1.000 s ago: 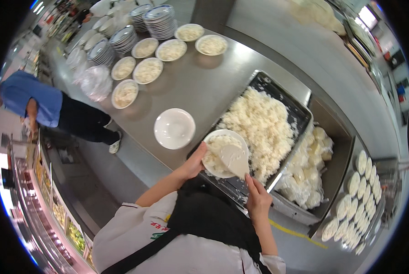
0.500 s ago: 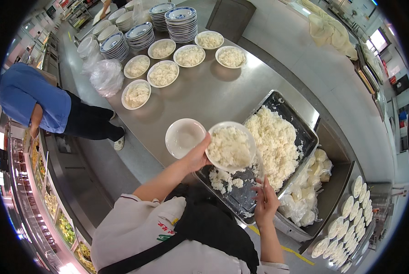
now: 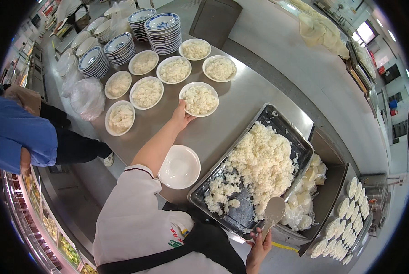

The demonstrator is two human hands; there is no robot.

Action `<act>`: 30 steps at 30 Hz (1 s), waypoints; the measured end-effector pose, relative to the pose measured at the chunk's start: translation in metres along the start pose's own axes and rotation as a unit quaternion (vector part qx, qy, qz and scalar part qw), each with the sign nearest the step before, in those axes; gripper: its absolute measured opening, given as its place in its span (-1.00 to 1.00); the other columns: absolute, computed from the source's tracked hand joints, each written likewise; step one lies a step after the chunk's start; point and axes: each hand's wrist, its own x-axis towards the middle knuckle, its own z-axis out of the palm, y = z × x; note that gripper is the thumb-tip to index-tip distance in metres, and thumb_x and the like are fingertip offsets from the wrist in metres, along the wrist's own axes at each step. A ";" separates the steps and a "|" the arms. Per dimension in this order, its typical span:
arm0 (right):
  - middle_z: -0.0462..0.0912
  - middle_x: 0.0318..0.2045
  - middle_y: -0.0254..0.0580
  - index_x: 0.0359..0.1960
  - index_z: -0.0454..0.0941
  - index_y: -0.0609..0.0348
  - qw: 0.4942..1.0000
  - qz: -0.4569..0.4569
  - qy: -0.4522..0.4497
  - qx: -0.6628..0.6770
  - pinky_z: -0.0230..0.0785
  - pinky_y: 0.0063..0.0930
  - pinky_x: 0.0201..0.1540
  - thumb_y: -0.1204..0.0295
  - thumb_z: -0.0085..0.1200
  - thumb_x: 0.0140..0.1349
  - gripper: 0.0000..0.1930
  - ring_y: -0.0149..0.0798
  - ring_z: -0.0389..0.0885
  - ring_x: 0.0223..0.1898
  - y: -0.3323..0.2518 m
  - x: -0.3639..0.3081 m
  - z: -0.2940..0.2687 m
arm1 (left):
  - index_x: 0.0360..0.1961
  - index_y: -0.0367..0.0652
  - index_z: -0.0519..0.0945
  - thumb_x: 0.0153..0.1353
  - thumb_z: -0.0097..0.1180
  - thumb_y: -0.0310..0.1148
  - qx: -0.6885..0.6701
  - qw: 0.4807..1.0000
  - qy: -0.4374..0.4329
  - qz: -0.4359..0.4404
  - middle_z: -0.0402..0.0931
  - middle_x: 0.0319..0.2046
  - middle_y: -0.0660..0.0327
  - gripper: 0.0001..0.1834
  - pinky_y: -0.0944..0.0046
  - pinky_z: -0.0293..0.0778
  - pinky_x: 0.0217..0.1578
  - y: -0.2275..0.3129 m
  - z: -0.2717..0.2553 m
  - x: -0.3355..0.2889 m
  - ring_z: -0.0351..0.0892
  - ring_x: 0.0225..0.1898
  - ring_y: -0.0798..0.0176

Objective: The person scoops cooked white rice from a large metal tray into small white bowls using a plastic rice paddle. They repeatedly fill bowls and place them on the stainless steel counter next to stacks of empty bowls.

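My left hand [image 3: 182,116] is stretched forward over the steel table, gripping the near-left rim of a white bowl of rice [image 3: 200,99]. That bowl is beside a group of several other filled bowls [image 3: 146,92]. My right hand [image 3: 259,247] holds a rice paddle [image 3: 274,213] by its handle, blade up, over the near-right edge of a dark metal tray [image 3: 245,194]. A big heap of cooked rice [image 3: 266,160] lies in the tray, with looser clumps at its near left. Left of the tray, an empty white bowl [image 3: 180,167] stands near my left forearm.
Stacks of blue-rimmed bowls [image 3: 162,34] stand at the table's far end, beside a clear plastic bag [image 3: 86,98]. A person in blue [image 3: 24,132] is at the left. Bagged pale items [image 3: 305,196] fill a bin right of the tray; rows of white dishes [image 3: 346,219] lie beyond.
My left hand has carried the filled bowl from above the tray forward to the group of bowls. My right hand has drawn back toward me with the paddle, whose blade now shows.
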 end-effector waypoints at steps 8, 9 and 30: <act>0.65 -0.02 -0.21 0.38 0.24 0.07 0.999 0.014 0.051 0.011 0.56 -0.58 -0.46 0.41 -0.02 0.42 -0.49 -0.38 0.69 -0.24 -0.006 -0.006 0.017 | 0.24 -0.17 0.33 0.49 -0.22 -0.14 -0.024 0.998 0.016 -0.055 0.48 0.11 -0.01 -0.56 -0.03 0.48 0.13 0.001 0.018 0.024 0.54 0.09 -0.05; 0.65 -0.02 -0.21 0.38 0.24 0.08 0.999 0.011 0.035 -0.011 0.56 -0.57 -0.46 0.41 -0.02 0.42 -0.49 -0.38 0.69 -0.24 -0.006 -0.002 0.016 | 0.23 -0.18 0.33 0.48 -0.21 -0.17 -0.039 0.998 0.012 -0.057 0.48 0.10 -0.02 -0.57 -0.03 0.48 0.13 0.003 0.017 0.029 0.54 0.08 -0.06; 0.66 -0.10 0.01 0.15 0.30 0.31 0.954 0.227 -0.111 0.158 0.56 -0.57 -0.36 0.53 -0.08 0.42 -0.69 -0.23 0.71 -0.21 0.054 0.079 -0.010 | -0.16 -0.07 0.70 0.04 0.32 -0.16 0.761 0.585 0.118 0.255 0.52 -0.30 0.04 -0.65 0.00 0.48 -0.17 -0.029 -0.111 -0.229 0.57 -0.19 -0.06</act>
